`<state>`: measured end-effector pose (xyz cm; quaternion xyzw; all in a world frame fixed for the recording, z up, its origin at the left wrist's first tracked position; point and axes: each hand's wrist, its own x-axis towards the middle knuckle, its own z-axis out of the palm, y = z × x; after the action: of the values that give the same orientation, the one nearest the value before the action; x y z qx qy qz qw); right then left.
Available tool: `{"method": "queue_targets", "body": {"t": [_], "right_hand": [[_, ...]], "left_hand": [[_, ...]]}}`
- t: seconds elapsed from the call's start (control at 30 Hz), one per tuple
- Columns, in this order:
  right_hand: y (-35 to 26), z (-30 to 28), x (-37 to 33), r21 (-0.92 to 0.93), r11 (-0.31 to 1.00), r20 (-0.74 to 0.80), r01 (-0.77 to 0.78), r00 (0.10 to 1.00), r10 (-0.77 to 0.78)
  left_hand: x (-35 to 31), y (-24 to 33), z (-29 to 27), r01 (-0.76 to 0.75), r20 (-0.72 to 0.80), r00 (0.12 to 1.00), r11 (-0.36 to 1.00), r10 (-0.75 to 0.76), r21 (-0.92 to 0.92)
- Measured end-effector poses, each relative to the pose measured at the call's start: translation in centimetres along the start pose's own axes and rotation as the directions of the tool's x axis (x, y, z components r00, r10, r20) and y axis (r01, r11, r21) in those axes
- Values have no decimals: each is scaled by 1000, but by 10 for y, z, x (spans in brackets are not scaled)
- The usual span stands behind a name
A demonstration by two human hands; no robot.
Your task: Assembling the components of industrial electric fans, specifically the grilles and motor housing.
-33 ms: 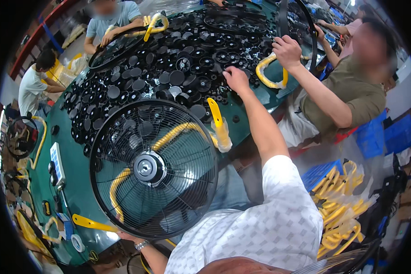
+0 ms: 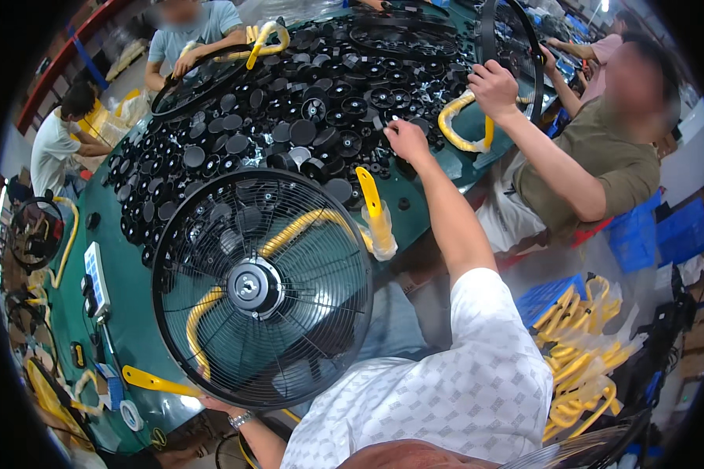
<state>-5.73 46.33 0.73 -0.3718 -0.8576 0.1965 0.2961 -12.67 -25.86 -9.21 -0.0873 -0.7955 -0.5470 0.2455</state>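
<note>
A: Finding what overhanging the green surface [image 2: 141, 328]?

B: Finding the round black fan [image 2: 262, 289], likely bulky, stiff at the rim [image 2: 262, 173]; expecting flex in the wire grille [image 2: 321, 297], favouring that rim for holding.

A: Noting what else?

B: Showing yellow tube [image 2: 198, 316] behind; probably weighing most at the silver-faced motor [image 2: 250, 288]. Touching lower rim with left hand [image 2: 220, 403], grip hidden; seeing right hand [image 2: 408, 141] over black discs [image 2: 302, 131], grasp unclear.

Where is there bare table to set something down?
Bare green tabletop shows between the white power strip and the round fan guard. A smaller patch lies between the yellow bracket and right forearm, with one small black part on it. Beyond the guard, round black parts crowd the tabletop.
</note>
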Motion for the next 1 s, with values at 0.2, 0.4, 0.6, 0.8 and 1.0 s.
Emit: {"method": "queue_targets", "body": {"t": [0.2,0.4,0.6,0.8,1.0], "right_hand": [[13,-9,-21,-231,968,305,103,952,-29],[-7,13,1,-569,786,374,242,927,-14],[12,12,13,-635,703,410,319,911,-43],[-11,13,12,-621,753,379,219,924,44],[33,30,28,-497,816,390,296,916,-95]], "left_hand": [[11,22,12,-117,32,993,991,115,66],[10,13,9,58,-50,997,997,-61,-58],[5,-10,11,314,-39,922,802,-385,-509],[4,44,13,28,-182,983,1000,-26,5],[11,60,13,-42,-186,980,986,72,160]]}}
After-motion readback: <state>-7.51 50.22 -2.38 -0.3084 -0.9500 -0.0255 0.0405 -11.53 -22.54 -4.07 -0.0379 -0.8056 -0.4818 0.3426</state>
